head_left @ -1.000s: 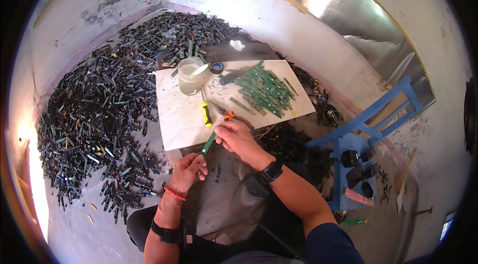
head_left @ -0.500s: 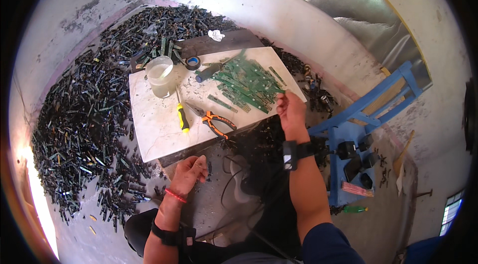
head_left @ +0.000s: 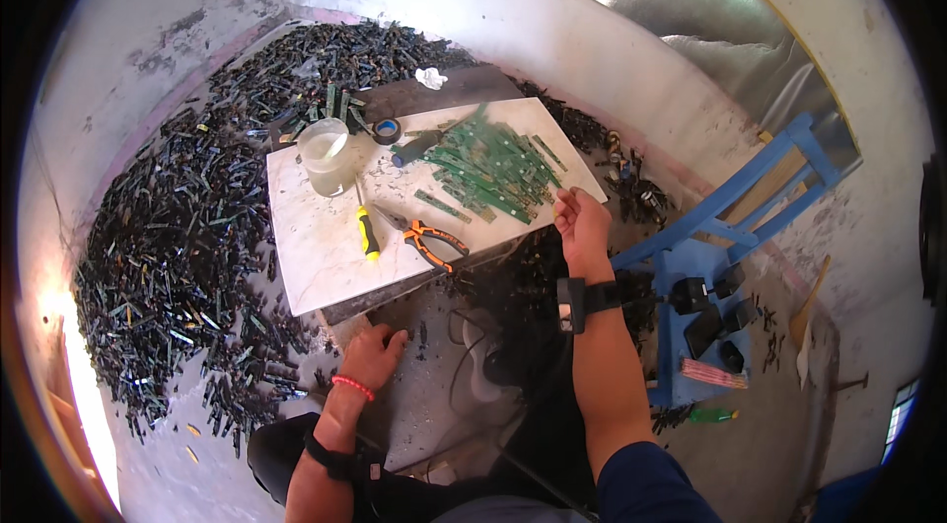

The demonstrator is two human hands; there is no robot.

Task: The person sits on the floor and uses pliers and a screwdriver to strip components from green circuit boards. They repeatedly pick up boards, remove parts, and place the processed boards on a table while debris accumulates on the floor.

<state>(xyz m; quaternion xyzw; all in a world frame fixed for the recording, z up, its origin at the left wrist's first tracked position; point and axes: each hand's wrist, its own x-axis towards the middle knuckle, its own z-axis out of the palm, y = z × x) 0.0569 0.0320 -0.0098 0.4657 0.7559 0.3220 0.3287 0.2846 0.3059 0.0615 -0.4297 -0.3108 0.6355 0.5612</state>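
Two bare hands show from the lower edge, and neither grip holds anything. The right hand point(head_left: 580, 223) is loosely curled and empty at the near right corner of the white table point(head_left: 316, 257), its fingers just short of the pile of green strips point(head_left: 488, 168) that lies on the right half of that table. A dark band with a small device sits on the right wrist. The left hand point(head_left: 373, 357) rests flat, fingers spread and released, on the grey floor just below the table's near edge; a red band circles its wrist.

On the table, orange-handled pliers point(head_left: 434, 242) lie near the front edge, left of the right hand. A yellow-handled screwdriver point(head_left: 366, 230) lies just left of the pliers. Behind it stands a cloudy plastic cup point(head_left: 326, 156), near the table's far left corner. A roll of dark tape point(head_left: 387, 130) sits at the far edge, next to a dark marker-like tube point(head_left: 414, 148) that touches the green pile.

Left of the table and behind it, a wide heap of dark scrap pieces point(head_left: 178, 247) covers the floor. Right of the table stands a blue wooden chair point(head_left: 730, 227) with dark objects on its seat.
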